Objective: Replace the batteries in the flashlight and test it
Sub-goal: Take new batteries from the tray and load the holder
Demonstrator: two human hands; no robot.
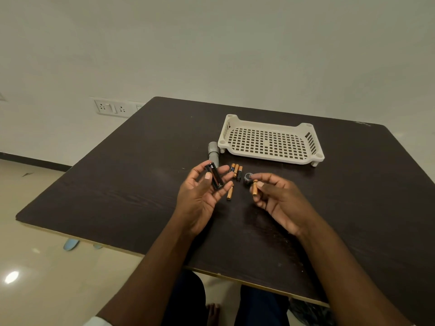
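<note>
At frame centre my left hand (202,194) grips the black battery holder (213,176), long axis running up-left to lower-right, my right hand (275,196) pinches one battery (255,188) upright, the grey flashlight body (213,153) lies on the desk (117,184) beside the white basket (270,140).

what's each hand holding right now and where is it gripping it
The left hand holds the black battery holder by its long sides. The right hand pinches a battery near its upper end.
</note>
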